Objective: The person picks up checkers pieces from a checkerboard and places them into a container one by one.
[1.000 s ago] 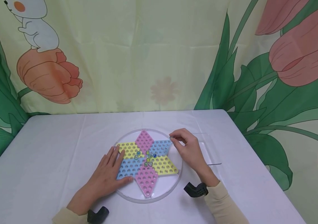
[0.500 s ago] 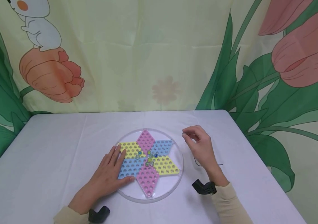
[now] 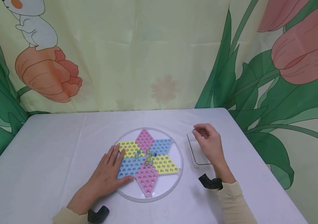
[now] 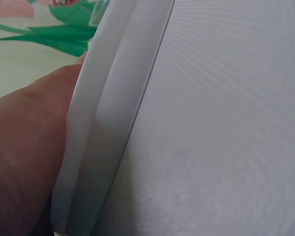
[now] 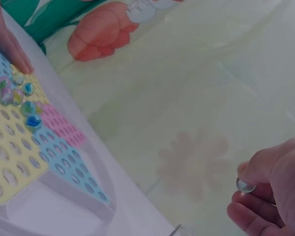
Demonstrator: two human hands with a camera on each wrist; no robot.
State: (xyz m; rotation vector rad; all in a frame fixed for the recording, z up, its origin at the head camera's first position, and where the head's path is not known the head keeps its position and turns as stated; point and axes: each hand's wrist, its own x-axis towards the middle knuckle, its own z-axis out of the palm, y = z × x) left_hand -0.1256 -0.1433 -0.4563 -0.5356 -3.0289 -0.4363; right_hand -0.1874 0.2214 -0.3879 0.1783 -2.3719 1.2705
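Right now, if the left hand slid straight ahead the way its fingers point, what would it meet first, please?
The left hand lies flat on the star board, fingers aimed toward its centre. Going straight on, it would probably meet the cluster of marbles first; only bare holes seem to lie between, though depth is uncertain.

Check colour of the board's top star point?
Pink, on the star board; clearest in the head view.

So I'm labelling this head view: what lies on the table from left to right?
Left hand resting flat → round clear tray with the pink, yellow and blue star-shaped peg board → small clear plastic rectangular lid → right hand pinching a small clear glass marble.
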